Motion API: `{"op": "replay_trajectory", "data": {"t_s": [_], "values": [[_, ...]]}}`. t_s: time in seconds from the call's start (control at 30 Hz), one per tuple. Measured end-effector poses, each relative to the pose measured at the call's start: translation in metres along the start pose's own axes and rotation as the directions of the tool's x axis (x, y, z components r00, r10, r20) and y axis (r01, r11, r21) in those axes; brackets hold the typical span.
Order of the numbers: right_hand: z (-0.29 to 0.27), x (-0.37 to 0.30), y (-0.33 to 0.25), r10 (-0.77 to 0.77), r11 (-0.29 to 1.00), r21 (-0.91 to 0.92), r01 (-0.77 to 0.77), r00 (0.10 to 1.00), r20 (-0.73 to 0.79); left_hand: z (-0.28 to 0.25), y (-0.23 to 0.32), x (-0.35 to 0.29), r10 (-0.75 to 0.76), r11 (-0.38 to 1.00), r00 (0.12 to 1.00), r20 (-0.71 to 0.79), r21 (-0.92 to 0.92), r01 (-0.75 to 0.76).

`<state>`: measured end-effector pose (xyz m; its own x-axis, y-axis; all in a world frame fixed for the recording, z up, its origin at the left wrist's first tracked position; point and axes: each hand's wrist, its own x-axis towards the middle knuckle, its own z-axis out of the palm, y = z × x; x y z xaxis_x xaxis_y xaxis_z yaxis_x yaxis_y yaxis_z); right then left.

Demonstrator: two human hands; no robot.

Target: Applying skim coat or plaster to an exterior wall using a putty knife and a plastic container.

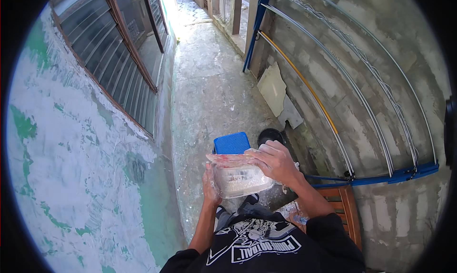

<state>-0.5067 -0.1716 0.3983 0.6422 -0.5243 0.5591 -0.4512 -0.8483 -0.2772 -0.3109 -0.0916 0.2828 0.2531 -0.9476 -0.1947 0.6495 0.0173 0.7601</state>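
My left hand (210,184) is closed round the left side of a clear plastic tub (243,193), which has white, putty-like paste smeared inside it. My right hand (275,162) grips the right end of a flat, wide scraper (228,160) with whitish and reddish smears. The scraper lies across the far rim of the tub; its full shape is partly hidden by my fingers. Both hands are in front of my body, and pale residue marks the right fingers.
A blue plastic stool (232,143) and a black bucket (271,136) stand on the concrete floor ahead. To the left rises a green wall (95,178) patched with white, with louvred windows (104,49). At right are a blue-ended metal rack (376,175) and a wooden chair (350,211).
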Motion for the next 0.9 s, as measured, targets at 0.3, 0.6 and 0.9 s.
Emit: {"op": "replay_trajectory", "data": {"t_s": [0.3, 0.6, 0.9], "values": [[0.008, 0.029, -0.055, -0.089, 0.995, -0.028, 0.091, 0.995, 0.050, -0.049, 0.036, -0.033, -0.015, 0.998, 1.000, -0.025, -0.055, 0.014], [0.030, 0.031, -0.093, -0.104, 0.993, -0.041, 0.107, 0.993, 0.059, -0.076, 0.056, -0.048, -0.033, 0.988, 0.994, -0.099, -0.152, 0.018], [0.060, 0.041, -0.118, -0.088, 0.991, 0.104, 0.082, 0.995, 0.054, -0.089, 0.074, -0.068, 0.058, 0.995, 0.982, -0.181, -0.072, -0.072]]}}
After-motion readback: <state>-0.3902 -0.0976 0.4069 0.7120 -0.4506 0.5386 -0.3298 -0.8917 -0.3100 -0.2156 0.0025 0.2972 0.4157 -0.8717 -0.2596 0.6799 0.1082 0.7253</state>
